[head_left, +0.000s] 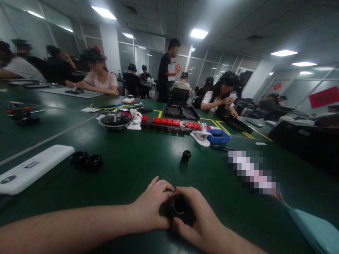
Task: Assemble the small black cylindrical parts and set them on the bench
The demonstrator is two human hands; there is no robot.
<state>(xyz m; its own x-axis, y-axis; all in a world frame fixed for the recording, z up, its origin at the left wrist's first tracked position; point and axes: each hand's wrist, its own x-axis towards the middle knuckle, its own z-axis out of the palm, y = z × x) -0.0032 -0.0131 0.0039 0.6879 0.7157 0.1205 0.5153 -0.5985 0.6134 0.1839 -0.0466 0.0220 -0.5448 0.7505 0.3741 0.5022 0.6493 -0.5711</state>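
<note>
Low in the middle of the view, a round black hollow part [173,207] is between my two hands, its opening turned toward the upper right. My left hand [149,204] curls around its left side with thumb and fingers. From the right, my right hand [202,213] grips it with thumb below and fingers above. The part's underside and some fingertips are hidden. A single small black ringed piece [186,155] stands on the green table [137,148] beyond my hands. Two similar black rings [87,161] lie together to the left.
A white power bank-like slab [37,169] lies at left, a pale blue device [316,229] at lower right. Farther back are a metal dish [112,121], red strips [166,121], a white clamp [201,135] and a blue bin [219,136]. Several people sit around; one stands.
</note>
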